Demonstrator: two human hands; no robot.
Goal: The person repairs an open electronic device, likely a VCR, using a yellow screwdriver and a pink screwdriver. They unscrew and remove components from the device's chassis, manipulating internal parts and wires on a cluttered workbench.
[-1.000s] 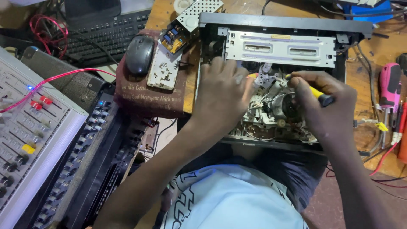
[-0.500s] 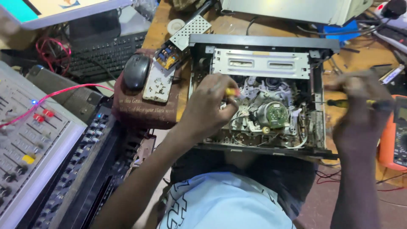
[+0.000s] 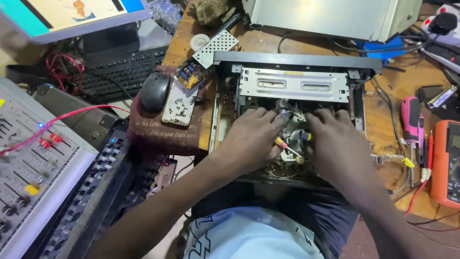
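Observation:
An opened video recorder chassis (image 3: pixel 294 84) lies on the wooden bench, its grey metal top plate at the back and the tape mechanism (image 3: pixel 292 127) in the middle. Both my hands rest on that mechanism. My left hand (image 3: pixel 251 139) is closed around a small screwdriver (image 3: pixel 286 147) with a yellow and red handle, its shaft pointing down to the right. My right hand (image 3: pixel 338 144) covers the right side of the mechanism, and a yellow and black tool handle (image 3: pixel 305 136) shows at its fingertips. The parts under my palms are hidden.
Left of the chassis are a black mouse (image 3: pixel 154 91) and a bare circuit board (image 3: pixel 179 106) on a brown pad, a keyboard (image 3: pixel 120 72) and an audio mixer (image 3: pixel 33 163). On the right lie a pink screwdriver (image 3: pixel 409 112) and an orange multimeter (image 3: pixel 448 163). A grey case (image 3: pixel 335 17) stands behind.
My right hand has come back from the right side of the chassis onto the mechanism, beside my left hand. The left hand stayed on the mechanism with its small screwdriver.

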